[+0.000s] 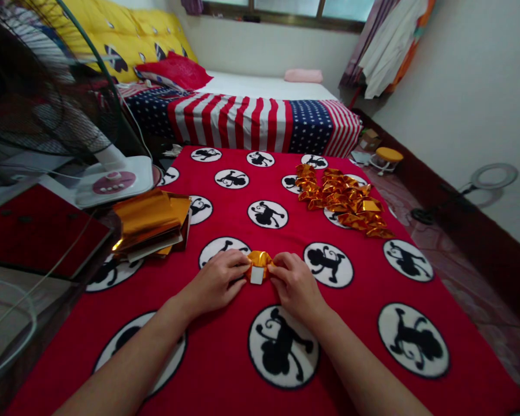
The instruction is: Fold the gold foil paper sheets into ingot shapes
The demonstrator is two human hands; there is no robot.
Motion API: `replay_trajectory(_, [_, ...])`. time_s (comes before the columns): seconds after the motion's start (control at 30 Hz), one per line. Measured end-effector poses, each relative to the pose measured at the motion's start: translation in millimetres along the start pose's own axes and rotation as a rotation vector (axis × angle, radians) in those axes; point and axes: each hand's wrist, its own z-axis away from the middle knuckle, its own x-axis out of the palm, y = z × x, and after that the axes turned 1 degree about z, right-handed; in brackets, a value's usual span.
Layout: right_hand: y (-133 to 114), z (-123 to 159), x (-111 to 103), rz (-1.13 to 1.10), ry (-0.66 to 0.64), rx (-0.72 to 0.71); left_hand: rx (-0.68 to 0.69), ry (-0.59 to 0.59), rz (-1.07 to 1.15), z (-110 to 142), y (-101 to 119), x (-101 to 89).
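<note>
Between my hands, low over the red cloth, is a small folded piece of gold foil paper with a pale flap on its near side. My left hand pinches its left end between thumb and fingers. At the opposite end my right hand has the same kind of pinch. To the left lies a stack of flat gold foil sheets, some with pale backs showing. Several folded gold foil pieces sit in a cluster at the far right of the cloth.
A fan stands at the left, with a cable near it. Beneath the foil stack's left side is a dark red board. Beyond the cloth is a bed with a striped cover. A yellow stool and a ring light are at the right.
</note>
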Motion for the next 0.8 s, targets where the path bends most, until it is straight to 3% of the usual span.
replay_trajectory(0.5, [13.1, -3.3, 8.8, -0.179, 0.055, 0.063, -0.035, 0.156, 0.074, -3.2, -5.8, 12.9])
replay_trajectory(0.8, [17.6, -1.3, 16.5, -0.236, 0.123, 0.077, -0.174, 0.233, 0.16, -4.8, -17.5, 22.8])
